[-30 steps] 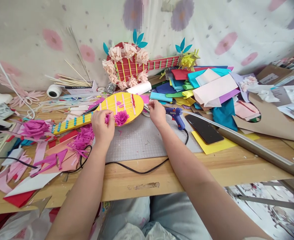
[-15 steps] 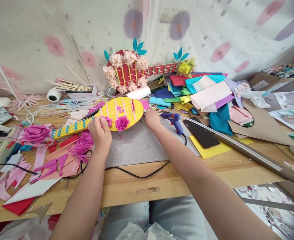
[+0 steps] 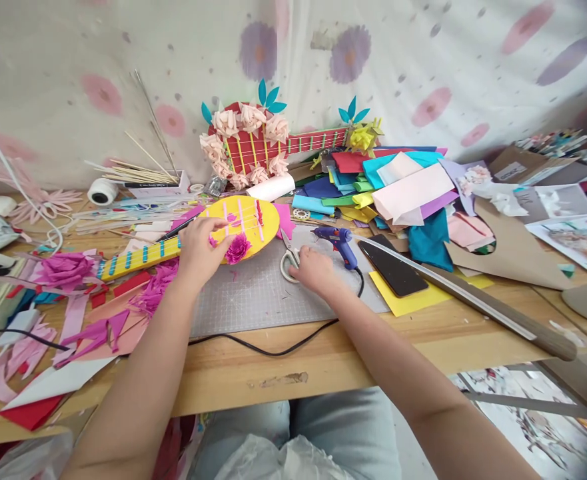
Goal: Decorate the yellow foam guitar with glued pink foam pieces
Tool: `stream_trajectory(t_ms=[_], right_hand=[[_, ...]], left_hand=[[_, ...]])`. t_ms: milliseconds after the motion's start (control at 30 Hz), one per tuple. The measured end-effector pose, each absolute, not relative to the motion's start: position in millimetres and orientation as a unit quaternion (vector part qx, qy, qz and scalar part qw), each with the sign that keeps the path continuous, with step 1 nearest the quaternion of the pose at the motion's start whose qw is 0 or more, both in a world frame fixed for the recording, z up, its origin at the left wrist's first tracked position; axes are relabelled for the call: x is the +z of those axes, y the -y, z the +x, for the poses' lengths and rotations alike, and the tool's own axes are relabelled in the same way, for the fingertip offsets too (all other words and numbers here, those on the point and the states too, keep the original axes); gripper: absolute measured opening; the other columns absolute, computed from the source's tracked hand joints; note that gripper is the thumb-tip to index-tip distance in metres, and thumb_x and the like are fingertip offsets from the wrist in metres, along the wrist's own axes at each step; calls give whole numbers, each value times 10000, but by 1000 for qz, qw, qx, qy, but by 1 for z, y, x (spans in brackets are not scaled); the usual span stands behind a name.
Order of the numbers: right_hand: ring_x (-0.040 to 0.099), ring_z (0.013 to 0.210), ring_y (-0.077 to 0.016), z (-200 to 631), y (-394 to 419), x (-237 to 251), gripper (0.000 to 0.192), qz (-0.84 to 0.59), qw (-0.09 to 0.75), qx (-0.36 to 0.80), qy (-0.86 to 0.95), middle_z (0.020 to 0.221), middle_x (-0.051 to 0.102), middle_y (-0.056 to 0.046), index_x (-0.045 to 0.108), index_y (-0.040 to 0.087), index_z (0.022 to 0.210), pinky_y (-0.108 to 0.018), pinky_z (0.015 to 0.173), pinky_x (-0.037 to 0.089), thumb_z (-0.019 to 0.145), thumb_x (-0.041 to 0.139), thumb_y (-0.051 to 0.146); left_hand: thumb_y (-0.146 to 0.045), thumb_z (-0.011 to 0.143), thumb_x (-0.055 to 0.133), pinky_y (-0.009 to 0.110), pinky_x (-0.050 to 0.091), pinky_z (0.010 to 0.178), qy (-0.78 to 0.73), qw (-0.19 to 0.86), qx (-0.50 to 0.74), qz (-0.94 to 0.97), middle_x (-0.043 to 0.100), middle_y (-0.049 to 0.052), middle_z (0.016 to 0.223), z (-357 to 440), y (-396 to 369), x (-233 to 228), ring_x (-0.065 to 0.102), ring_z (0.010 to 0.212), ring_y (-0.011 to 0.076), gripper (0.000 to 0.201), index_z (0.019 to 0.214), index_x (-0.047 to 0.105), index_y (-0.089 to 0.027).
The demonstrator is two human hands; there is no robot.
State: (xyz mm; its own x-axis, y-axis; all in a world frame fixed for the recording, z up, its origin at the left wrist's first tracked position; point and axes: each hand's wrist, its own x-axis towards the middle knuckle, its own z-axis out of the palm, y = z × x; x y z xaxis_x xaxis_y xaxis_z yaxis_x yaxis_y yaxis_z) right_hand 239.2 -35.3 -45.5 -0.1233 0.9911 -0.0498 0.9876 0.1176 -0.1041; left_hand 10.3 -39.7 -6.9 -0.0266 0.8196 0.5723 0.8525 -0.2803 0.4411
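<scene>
My left hand (image 3: 199, 250) presses the yellow guitar (image 3: 223, 227) flat on the mat (image 3: 263, 293), fingers curled by the flower (image 3: 237, 248). It's light, bendy card; grip the body's edge. My right hand (image 3: 313, 270) closes on the scissors (image 3: 290, 257).

The yellow cardboard guitar (image 3: 213, 233) lies near the middle of the wooden table (image 3: 283, 367), with its round end on the back edge of the grey cutting mat (image 3: 268, 300) and its neck pointing toward the left edge. The white-handled scissors (image 3: 289, 257) lie on the mat just right of the guitar, and the blue glue gun (image 3: 337, 241) lies just right of them. Behind the guitar, the red cardboard guitar with paper roses (image 3: 253, 143) leans at the back edge, and the pile of coloured paper sheets (image 3: 393, 190) lies to its right.
</scene>
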Motion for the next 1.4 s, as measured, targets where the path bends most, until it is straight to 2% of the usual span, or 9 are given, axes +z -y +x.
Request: stream_trajectory(t_ms=[267, 400, 600, 767, 933, 1100, 1233, 1333, 1400], right_hand=[[636, 900, -266, 240, 38, -56, 363, -671, 51, 28, 740, 967, 645, -176, 532, 93, 1006, -321, 705, 453, 858, 455, 415], [636, 910, -265, 243, 40, -52, 329, -669, 58, 48, 740, 977, 652, -172, 533, 100, 998, -310, 705, 444, 863, 455, 390], [654, 837, -263, 256, 40, -51, 282, -682, 109, 105, 715, 896, 681, -115, 508, 155, 998, -310, 676, 416, 862, 434, 391], [647, 796, -242, 261, 40, -54, 254, -680, 204, 139, 690, 868, 681, -58, 500, 193, 969, -291, 640, 388, 822, 477, 399], [633, 790, -227, 258, 43, -52, 294, -661, 291, 127, 679, 866, 667, -32, 495, 208, 964, -278, 630, 374, 763, 532, 419], [613, 762, -224, 254, 42, -52, 315, -649, 330, 108, 678, 845, 657, -46, 487, 206, 956, -289, 644, 371, 747, 534, 436], [598, 735, -207, 248, 41, -55, 320, -634, 347, 144, 676, 809, 635, -35, 474, 212, 935, -282, 633, 372, 772, 483, 487], [589, 719, -198, 246, 42, -55, 330, -621, 365, 160, 674, 794, 621, -24, 465, 215, 930, -281, 634, 377, 770, 470, 503], [582, 705, -189, 247, 43, -56, 319, -613, 377, 171, 673, 781, 612, -18, 458, 215, 920, -280, 635, 380, 770, 466, 497]], left_hand=[[-260, 721, 627, 439, 320, 909, 585, -47, -240, -773, 636, 47, 967, 12, 24, 8, 545, 1019, 258, 62, 754, 673, -234], [-268, 725, 607, 397, 374, 871, 577, -72, -278, -765, 659, 43, 903, 11, 22, 7, 572, 943, 232, 70, 703, 639, -211], [-325, 782, 521, 348, 451, 782, 589, -173, -359, -703, 666, 55, 903, 9, 23, 5, 606, 872, 199, 129, 788, 559, -203], [-310, 799, 493, 355, 486, 773, 549, -295, -452, -638, 667, 37, 764, 16, 26, 4, 646, 795, 177, 108, 802, 449, -211], [-306, 802, 470, 316, 497, 607, 546, -341, -448, -620, 583, -19, 619, 21, 26, 8, 597, 576, 145, 105, 778, 406, -227], [-327, 805, 482, 265, 422, 555, 567, -236, -359, -703, 505, -43, 599, 22, 35, 13, 513, 531, 120, 113, 782, 450, -222], [-361, 689, 667, 316, 431, 676, 587, -52, -219, -778, 601, 15, 807, 44, 50, 11, 586, 760, 202, 297, 916, 534, -224], [-235, 667, 701, 381, 395, 861, 501, 53, -149, -851, 587, 100, 1030, 72, 50, 2, 527, 1034, 275, 440, 1077, 546, -199], [-139, 742, 596, 397, 392, 856, 495, 78, -142, -854, 592, 112, 974, 87, 44, -5, 528, 1008, 273, 279, 1018, 598, -181]])
